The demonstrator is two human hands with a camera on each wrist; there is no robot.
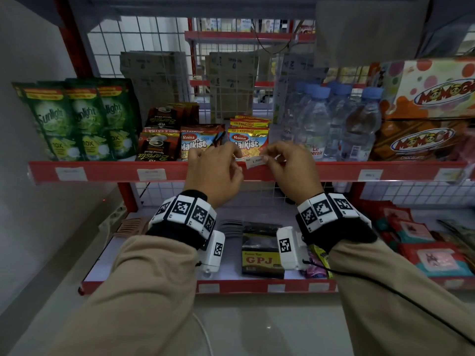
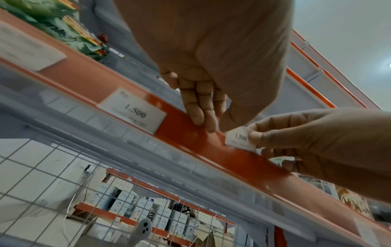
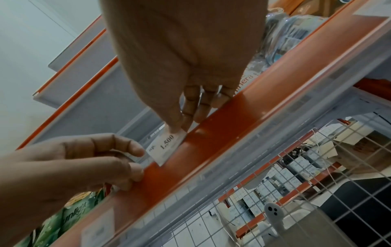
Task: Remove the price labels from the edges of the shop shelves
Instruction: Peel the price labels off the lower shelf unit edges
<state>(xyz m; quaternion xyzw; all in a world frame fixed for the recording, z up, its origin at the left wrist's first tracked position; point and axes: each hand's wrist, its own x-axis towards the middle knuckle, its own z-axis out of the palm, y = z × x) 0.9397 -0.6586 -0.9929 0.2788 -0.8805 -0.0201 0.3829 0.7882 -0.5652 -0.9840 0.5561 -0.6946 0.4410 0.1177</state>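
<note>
Pinching the white price label clear of the red shelf edge, the right hand has one nearly freed while the left hand, fingers loosely curled, rests on the strip (at least four labels remain).

The small white paper price label looks matt; the red shelf-edge strip behind clear plastic shines glossy; white metal wire mesh backs the shelf.
</note>
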